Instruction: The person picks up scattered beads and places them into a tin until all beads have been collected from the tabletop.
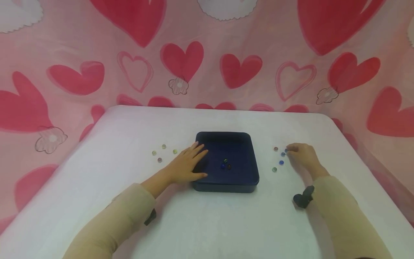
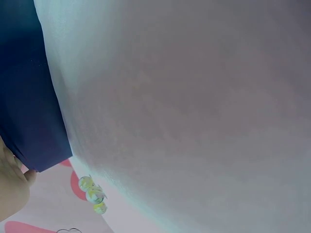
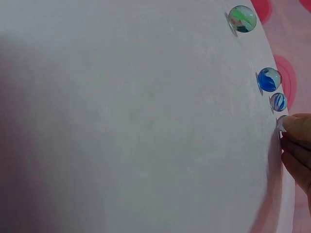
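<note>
A dark blue square tray stands mid-table with three marbles inside, one blue, one greenish, one brownish. My left hand rests on its left rim, fingers spread and straight; the left wrist view catches part of that hand against the tray wall. To the right of the tray, my right hand pinches a small bluish marble between thumb and fingertips, at table level. Close by lie two blue marbles, a green-streaked clear marble and a reddish marble.
Left of the tray lie several marbles, mostly yellowish, with one brownish marble. The white table ends at the back against a pink heart-patterned cloth. Dark wrist devices sit under the sleeves.
</note>
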The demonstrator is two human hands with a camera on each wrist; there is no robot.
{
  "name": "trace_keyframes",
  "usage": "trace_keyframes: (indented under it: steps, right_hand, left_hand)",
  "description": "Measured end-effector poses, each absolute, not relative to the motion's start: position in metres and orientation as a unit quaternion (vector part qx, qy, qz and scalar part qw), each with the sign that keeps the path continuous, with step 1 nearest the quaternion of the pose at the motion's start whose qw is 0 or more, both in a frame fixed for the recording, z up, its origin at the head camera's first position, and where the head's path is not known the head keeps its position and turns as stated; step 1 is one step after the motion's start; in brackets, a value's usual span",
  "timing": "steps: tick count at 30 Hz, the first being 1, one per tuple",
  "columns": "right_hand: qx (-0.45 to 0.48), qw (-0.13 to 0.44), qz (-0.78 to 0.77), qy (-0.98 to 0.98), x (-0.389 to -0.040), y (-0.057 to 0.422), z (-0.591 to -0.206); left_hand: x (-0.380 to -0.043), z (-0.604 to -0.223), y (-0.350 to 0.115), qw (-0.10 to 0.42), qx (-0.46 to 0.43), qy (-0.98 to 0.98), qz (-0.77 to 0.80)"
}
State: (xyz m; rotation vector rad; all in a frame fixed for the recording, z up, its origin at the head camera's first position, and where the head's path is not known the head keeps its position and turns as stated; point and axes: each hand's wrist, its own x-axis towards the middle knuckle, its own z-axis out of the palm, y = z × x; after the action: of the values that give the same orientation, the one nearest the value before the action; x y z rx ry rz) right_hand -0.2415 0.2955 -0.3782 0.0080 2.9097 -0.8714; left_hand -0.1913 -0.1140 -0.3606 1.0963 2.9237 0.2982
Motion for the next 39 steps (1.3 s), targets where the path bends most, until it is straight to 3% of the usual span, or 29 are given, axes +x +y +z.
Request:
trace_keyframes:
  steps: [21,34,39]
  right_hand:
    - [0.045,0.037,-0.29,0.955,-0.236,0.293,-0.383]
    - [-0.008,-0.007,-0.356,0.935,-0.22,0.267,-0.359]
    - [-0.037,-0.057,-0.336,0.939,-0.236,0.272,-0.378]
  left_hand:
    - [-0.189,-0.359,-0.114,0.011,0.352,0.931,0.1]
    - [-0.19,-0.359,-0.115,0.006,0.352,0.93,0.102]
    - [-0.191,-0.361,-0.115,0.011,0.348,0.932,0.1]
